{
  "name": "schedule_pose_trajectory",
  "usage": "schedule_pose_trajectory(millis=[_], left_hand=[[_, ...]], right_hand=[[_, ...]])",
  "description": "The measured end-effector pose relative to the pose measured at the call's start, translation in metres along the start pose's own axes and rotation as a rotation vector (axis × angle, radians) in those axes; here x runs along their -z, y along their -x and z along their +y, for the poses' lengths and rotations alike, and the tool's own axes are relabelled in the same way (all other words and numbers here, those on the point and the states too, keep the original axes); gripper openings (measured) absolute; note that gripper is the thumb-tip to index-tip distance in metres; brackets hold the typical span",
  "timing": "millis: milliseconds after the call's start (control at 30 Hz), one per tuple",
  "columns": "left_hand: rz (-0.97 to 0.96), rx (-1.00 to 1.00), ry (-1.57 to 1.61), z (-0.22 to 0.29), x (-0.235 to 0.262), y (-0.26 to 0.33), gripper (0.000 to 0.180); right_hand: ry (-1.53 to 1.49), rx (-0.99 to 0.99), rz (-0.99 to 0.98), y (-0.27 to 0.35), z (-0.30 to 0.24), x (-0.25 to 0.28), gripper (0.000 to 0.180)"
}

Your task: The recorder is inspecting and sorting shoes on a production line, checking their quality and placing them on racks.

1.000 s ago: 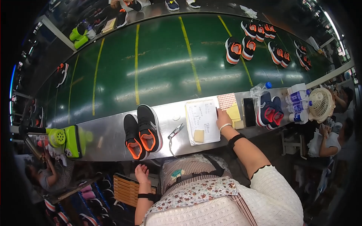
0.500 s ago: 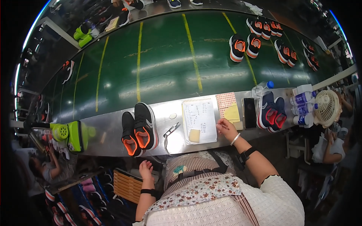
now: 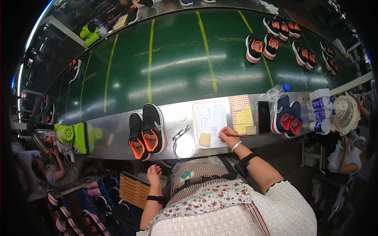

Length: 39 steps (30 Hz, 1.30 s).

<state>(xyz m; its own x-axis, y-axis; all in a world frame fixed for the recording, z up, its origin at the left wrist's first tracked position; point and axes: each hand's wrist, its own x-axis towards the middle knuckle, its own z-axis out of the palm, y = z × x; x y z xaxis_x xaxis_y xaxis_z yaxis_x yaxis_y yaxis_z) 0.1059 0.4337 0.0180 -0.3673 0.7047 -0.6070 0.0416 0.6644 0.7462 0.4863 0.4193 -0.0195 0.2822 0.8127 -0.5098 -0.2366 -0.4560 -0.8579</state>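
Observation:
My right hand [image 3: 229, 136] is closed on a slim red pen [image 3: 239, 136], over the right part of an open spiral notebook [image 3: 210, 118] with handwritten lines. A small cream sponge block [image 3: 204, 139] lies on its lower part. My left hand [image 3: 154, 174] hangs in front of the bench edge with loosely curled fingers and nothing visible in it. Nearest to it on the bench is a pair of black sneakers with orange lining [image 3: 149, 131]. Thread snips [image 3: 181, 132] and a whitish oval piece [image 3: 182, 118] lie left of the notebook.
Beyond the metal bench [image 3: 112, 133] runs a green conveyor [image 3: 177, 51] carrying black-orange sneakers [image 3: 254, 48]. On the bench's right are a phone [image 3: 263, 117], navy sneakers [image 3: 286, 118], bottles [image 3: 319, 103] and a fan [image 3: 344, 114]; on the left stands a lime-green device [image 3: 80, 137]. Other people sit at both sides.
My right hand has moved left onto the notebook page, and the red pen now shows plainly in it. My left hand stays near the bench edge. The whole view has shifted slightly.

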Motion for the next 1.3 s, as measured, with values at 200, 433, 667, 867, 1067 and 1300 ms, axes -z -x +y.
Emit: schedule_pose_trajectory(millis=[200, 433, 667, 867, 1067, 1300], left_hand=[[-0.004, 0.003, 0.010, 0.001, 0.003, -0.002, 0.025], [-0.003, 0.006, 0.000, 0.006, 0.001, 0.000, 0.026], [0.000, 0.013, 0.013, 0.004, 0.004, -0.003, 0.026], [0.002, -0.005, 0.020, 0.013, -0.002, -0.004, 0.027], [0.390, -0.578, -0.385, 0.039, -0.002, 0.010, 0.023], [0.090, -0.966, -1.297, 0.100, -0.020, 0.010, 0.062]], right_hand=[[0.190, 0.070, 0.015, -0.003, 0.006, -0.001, 0.015], [0.254, 0.099, 0.015, -0.007, 0.014, 0.000, 0.016], [0.336, 0.134, 0.027, -0.011, 0.019, 0.001, 0.016], [0.422, 0.153, 0.026, -0.014, 0.022, 0.003, 0.015], [0.220, 0.157, 0.090, 0.004, -0.004, 0.007, 0.014], [1.135, 0.624, 0.238, -0.022, -0.053, 0.045, 0.024]])
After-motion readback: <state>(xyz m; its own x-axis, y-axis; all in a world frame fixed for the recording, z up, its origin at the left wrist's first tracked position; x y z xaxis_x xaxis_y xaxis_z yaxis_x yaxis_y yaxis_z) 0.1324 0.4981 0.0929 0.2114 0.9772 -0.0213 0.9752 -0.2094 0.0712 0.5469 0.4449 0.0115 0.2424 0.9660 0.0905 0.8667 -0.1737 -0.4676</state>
